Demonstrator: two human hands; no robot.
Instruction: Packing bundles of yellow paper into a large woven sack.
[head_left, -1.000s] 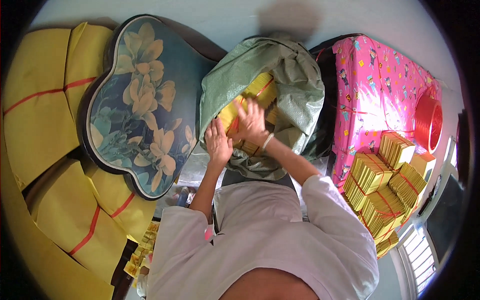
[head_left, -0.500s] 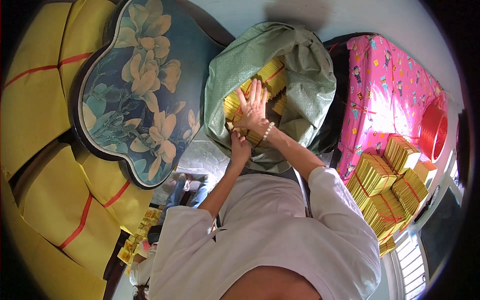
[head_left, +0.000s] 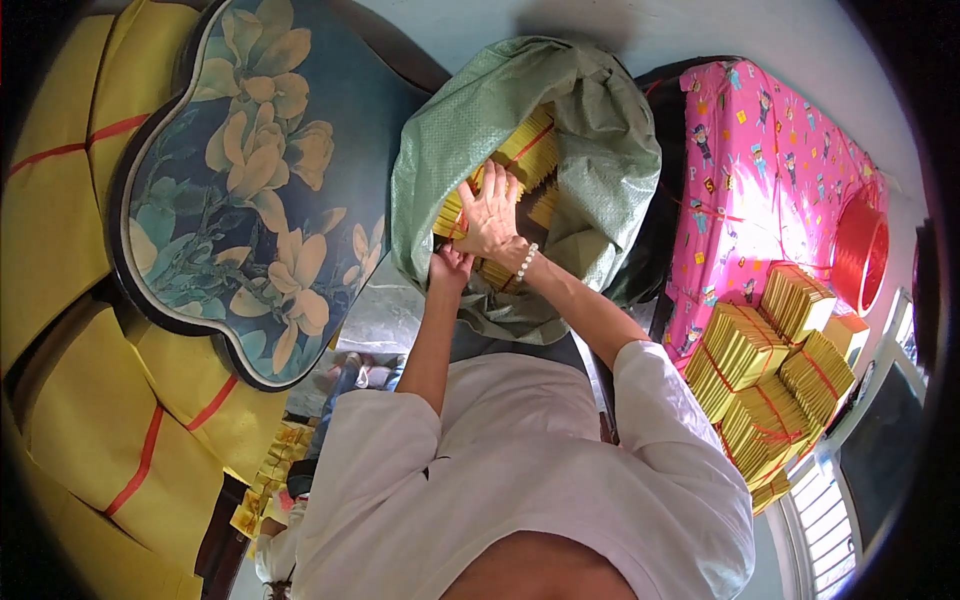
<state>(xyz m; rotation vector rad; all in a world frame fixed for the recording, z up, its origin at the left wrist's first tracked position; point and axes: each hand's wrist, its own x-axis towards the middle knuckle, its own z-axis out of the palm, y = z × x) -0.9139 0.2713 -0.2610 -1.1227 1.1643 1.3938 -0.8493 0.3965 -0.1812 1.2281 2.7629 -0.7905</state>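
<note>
Right hand point(head_left: 490, 212) laid flat, fingers spread, on the yellow paper bundles point(head_left: 520, 160) inside the mouth of the green woven sack point(head_left: 600, 150); pressing rather than gripping, palm down on the top of the stack. Left hand point(head_left: 450, 268) lower, at the near lip of the sack just under the right wrist, fingers curled as if pinching the fabric or the edge of a bundle (which of the two, impossible to tell from this angle). White bead bracelet point(head_left: 527, 262) on the right wrist, close to the sack's rim.

Bundles packed edge-on within the sack, some tied with red string, the sack slumped and leaning between the floral cushion point(head_left: 250, 190) and the pink patterned cloth point(head_left: 760, 170).

Likely trouble from here: a soft, unsupported sack wall giving way under a downward push, with the stack tilting and sliding toward the near lip. Loose sheets creasing or fanning out under a flat palm where the string sits off-centre. Bracelet catching on woven fibres or a red tie on the way out. Weak hold at the lip letting the mouth fold shut over the bundles. More tied stacks point(head_left: 770, 380) piled at the right, near the elbow, open to a knock from a wide swing
</note>
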